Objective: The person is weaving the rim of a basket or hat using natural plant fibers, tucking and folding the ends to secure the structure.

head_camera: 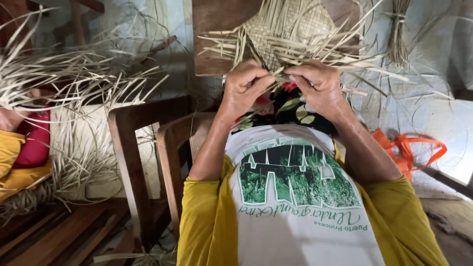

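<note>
Pale, square woven mat of dried palm strips [290, 29], held up over the lap against a brown wooden board [217, 29], loose ends fanning outward. Left hand [245, 88] and right hand [318, 83] each pinching strips at its lower edge. Best kept taut, crossings snug, tucking evenly; orange bag [409, 150] right.

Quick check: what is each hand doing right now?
Left hand: closed, pinching strips of the woven mat.
Right hand: closed, pinching strips at the same edge.
</note>
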